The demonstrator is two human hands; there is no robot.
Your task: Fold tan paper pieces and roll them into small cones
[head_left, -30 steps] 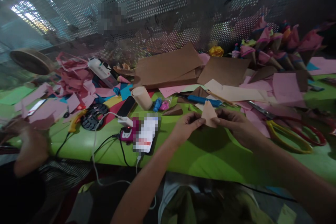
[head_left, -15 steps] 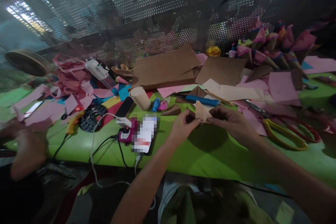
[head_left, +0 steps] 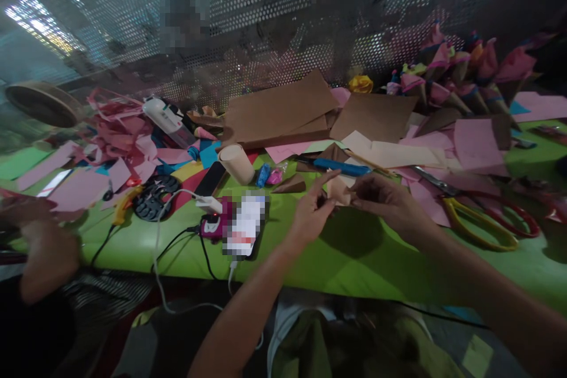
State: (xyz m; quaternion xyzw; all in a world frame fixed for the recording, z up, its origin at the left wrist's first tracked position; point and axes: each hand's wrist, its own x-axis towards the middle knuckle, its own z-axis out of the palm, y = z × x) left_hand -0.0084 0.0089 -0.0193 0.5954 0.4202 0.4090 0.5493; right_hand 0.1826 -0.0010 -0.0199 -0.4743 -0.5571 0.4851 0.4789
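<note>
Between my two hands is a small folded piece of pale peach paper (head_left: 339,190), held above the green table (head_left: 328,271). My left hand (head_left: 311,211) pinches its left edge with the thumb, while the index finger stretches along its top. On the other side, my right hand (head_left: 384,198) grips the paper between thumb and fingers. Just behind them lie a blue box cutter (head_left: 341,166) and a brown paper scrap (head_left: 290,183). Large scissors with yellow and red handles (head_left: 478,230) rest to the right of my right hand.
A phone (head_left: 244,227) charges beside a purple power socket (head_left: 217,221). Left of it are a yellow glue gun (head_left: 126,205) and a black round tray (head_left: 156,198). Brown cardboard (head_left: 279,109), pink paper and paper cones (head_left: 460,74) line the back. A person's foot (head_left: 48,254) is at far left.
My left index finger has lifted and now reaches over the paper's top. The paper's pointed upper tip, seen before, now looks lower and folded. My right hand stays nearly in place.
</note>
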